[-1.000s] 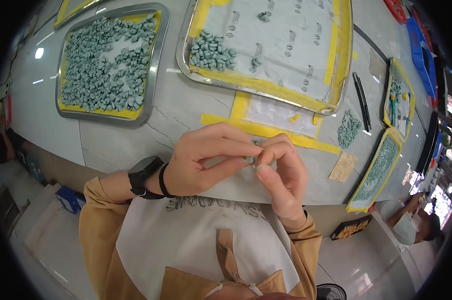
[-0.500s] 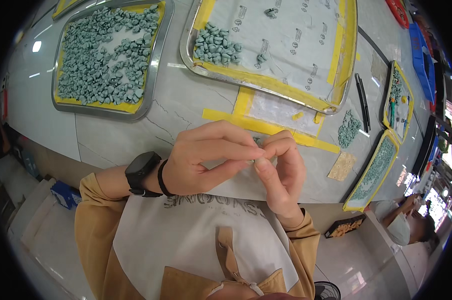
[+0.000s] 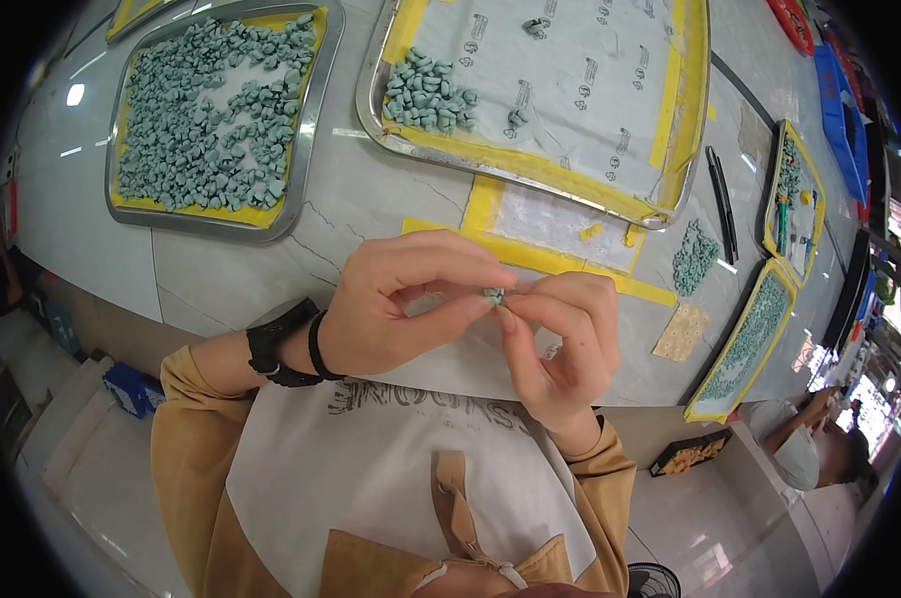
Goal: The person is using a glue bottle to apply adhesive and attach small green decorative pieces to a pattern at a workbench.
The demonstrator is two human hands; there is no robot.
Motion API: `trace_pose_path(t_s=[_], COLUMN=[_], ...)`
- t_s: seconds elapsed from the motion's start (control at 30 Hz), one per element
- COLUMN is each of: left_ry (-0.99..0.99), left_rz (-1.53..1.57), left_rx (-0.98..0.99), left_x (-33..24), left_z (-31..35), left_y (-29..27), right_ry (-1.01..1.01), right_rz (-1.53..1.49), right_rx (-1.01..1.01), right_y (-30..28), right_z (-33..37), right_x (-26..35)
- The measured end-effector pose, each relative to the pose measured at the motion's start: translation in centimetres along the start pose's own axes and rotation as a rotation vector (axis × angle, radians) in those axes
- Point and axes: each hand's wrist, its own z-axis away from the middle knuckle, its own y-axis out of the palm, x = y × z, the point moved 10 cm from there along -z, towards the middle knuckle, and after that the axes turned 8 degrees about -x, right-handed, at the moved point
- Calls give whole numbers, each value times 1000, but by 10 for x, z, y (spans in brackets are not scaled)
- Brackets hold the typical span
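A small grey-green piece [image 3: 494, 295] is pinched between the thumb and fingers of my left hand [image 3: 390, 304], which wears a dark watch and a black band at the wrist. The fingertips of my right hand [image 3: 562, 344] press together at the same piece from the other side; whether they grip it or something tiny on it cannot be made out. Both hands are above the near edge of the table. Beyond them lies a white sheet edged with yellow tape [image 3: 550, 227]. Behind it stands a metal tray [image 3: 530, 164] with a cluster of grey-green pieces [image 3: 428, 92] at its left.
At the far left a second metal tray [image 3: 309, 130] is heaped with similar pieces. Right of the hands lie a patch of small green bits [image 3: 695, 257], black pens [image 3: 721, 204], a tan square [image 3: 681, 332] and yellow-edged trays [image 3: 744, 344]. Another person [image 3: 819, 444] sits at the far right.
The piece between my fingertips now shows more plainly. My right hand has turned slightly, its fingers shifting a little to the left at the piece.
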Motion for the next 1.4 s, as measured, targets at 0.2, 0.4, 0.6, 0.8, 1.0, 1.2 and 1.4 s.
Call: trace_pose_path(t_s=[0.2,0.4,0.6,0.8,1.0,1.2,1.4], left_ry=[-76,35,128,90,-131,-112,-87], left_rz=[6,-160,-301,-269,91,26,-50], left_rx=[-31,-10,-19,-7,-47,-14,-39], left_x=[8,-3,-11,-6,15,14,15], left_z=[1,0,0,1,1,0,1], left_y=[0,2,2,2,0,0,0], right_ry=[-41,-25,-72,-125,-53,-83,-103], right_rz=[40,66,132,226,136,192,265], right_rx=[5,-13,9,-20,-4,25,11], right_y=[-3,-5,0,0,-2,2,7], right_z=[-2,1,-2,1,-1,0,4], right_x=[1,-5,3,10,1,2,1])
